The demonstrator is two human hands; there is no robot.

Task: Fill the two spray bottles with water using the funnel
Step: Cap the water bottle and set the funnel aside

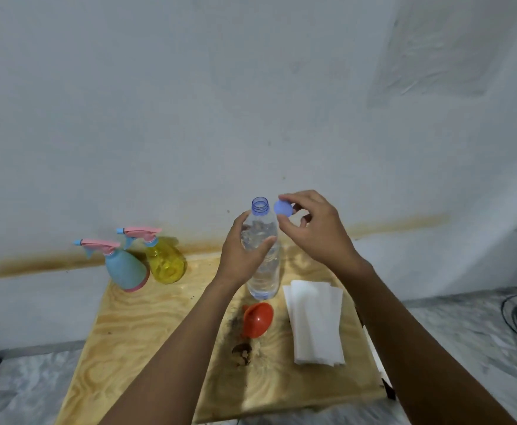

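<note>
gripping water bottle [261, 256] upright, left hand [243, 256] wrapped its shoulder; right hand [315, 230] pinched cap [282, 207] beside open neck. funnel [257, 319] lay on counter [159, 320] below; spray bottles [125, 268] left, heads on. advice: park cap, unscrew heads first.

no readable text, no labels, no brands, no numbers on anything in view

Both forearms [186, 335] are bare as far as they show — left hand [245, 250] and right hand [315, 228] likewise.
</note>
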